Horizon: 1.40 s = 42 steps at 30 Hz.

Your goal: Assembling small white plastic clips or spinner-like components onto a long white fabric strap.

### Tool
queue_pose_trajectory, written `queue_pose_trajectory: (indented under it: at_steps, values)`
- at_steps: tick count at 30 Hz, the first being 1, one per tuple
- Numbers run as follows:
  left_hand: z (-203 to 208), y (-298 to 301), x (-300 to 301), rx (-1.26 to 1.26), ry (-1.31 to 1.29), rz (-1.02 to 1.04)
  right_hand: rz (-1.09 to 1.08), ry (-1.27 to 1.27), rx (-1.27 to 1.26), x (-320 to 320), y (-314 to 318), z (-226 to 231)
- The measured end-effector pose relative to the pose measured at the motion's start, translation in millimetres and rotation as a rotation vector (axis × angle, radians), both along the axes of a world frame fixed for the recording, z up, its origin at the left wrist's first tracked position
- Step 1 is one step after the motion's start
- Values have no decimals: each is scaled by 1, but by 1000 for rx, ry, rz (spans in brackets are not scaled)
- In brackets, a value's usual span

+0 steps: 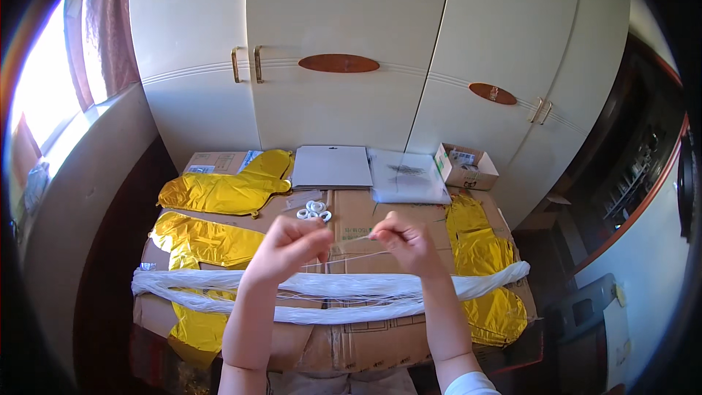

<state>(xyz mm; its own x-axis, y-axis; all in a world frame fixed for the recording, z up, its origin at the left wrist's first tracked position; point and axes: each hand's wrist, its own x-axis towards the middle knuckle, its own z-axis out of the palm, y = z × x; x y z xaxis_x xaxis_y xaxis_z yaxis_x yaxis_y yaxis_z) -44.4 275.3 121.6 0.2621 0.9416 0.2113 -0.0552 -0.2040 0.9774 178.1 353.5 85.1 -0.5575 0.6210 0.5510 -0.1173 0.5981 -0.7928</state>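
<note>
My left hand [287, 247] and my right hand [406, 243] are raised over the middle of a cardboard-covered table. A thin white string [354, 239] runs between them, pinched by the fingers of both. A second thin line slants just below it, and where it leads is hard to make out. Underneath my forearms, a long looped hank of white string [344, 315] stretches across from left to right. Just beyond my left hand is a small pile of white rings [314, 211].
Gold foil balloons [212, 194] lie flat on the left, with more gold foil [479, 249] on the right. A grey-white flat panel [332, 167], a clear plastic bag [409, 186] and an open cardboard box [468, 170] line the back, before a cream wardrobe [344, 7].
</note>
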Motion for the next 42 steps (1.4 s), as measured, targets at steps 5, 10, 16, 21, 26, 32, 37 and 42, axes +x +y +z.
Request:
queue_pose_trajectory:
  at_steps: [5,10,16,21,26,32,37,42]
  values:
    - [-8,13,17,373,-281,279,37,-233,13,-18,-20,0]
    - [-10,13,14,574,583,449,22,7,31,-3,-28,18]
    - [-2,4,24,202,-727,32,-144,-346,133,-16,-11,-1]
    - [-7,12,11,624,641,520,-53,-202,141,-9,-28,19]
    - [-12,7,9,180,-252,-160,-97,-137,219,-14,-16,7]
    - [-9,15,24,808,630,548,26,-138,154,-15,-28,14]
    - [-10,3,18,215,-195,-118,-132,-118,122,-10,-18,13]
    - [-7,8,33,576,385,415,-79,-323,132,-17,-27,13]
